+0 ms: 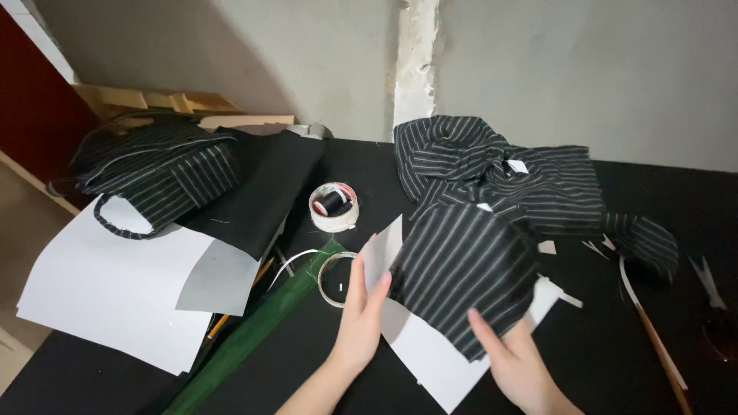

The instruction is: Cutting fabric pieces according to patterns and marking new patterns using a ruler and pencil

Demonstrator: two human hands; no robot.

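Grey plaster wall behind; black tabletop runs up to it. Left hand pinches the left edge of a striped fabric piece with white paper backing, fingers extended. Right hand grips the lower right edge, thumb on top. Striped garment heap touches the piece's far edge. Thread spool in a tape roll sits just left. White paper sheets overhang the tabletop's left edge. Bare black surface remains at near right.
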